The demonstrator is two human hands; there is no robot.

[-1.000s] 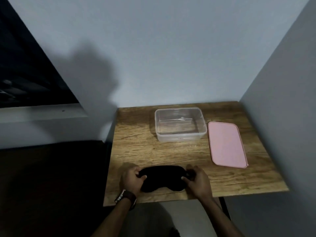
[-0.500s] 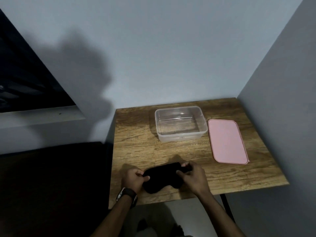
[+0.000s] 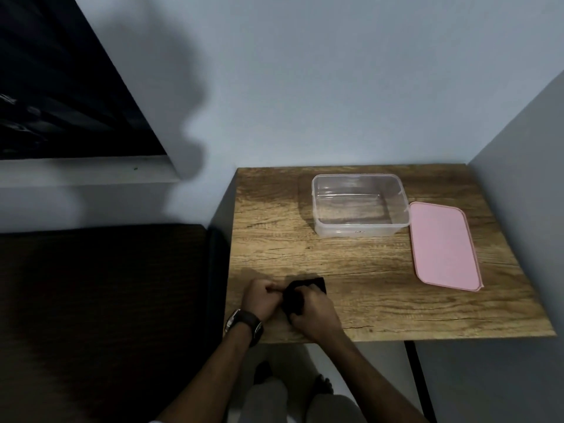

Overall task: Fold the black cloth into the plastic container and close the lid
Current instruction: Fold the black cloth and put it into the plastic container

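Black cloth [image 3: 300,296] now bunched small, earlier spread wide; left hand [image 3: 259,299] and right hand [image 3: 314,312] both clenched on it; container [image 3: 358,230] at one o'clock, ready for loading

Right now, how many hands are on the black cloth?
2. The left hand pinches the black cloth's left edge; the right hand covers its right side, near the table's front edge.

black cloth [image 3: 297,296] now bunched — hands closer together
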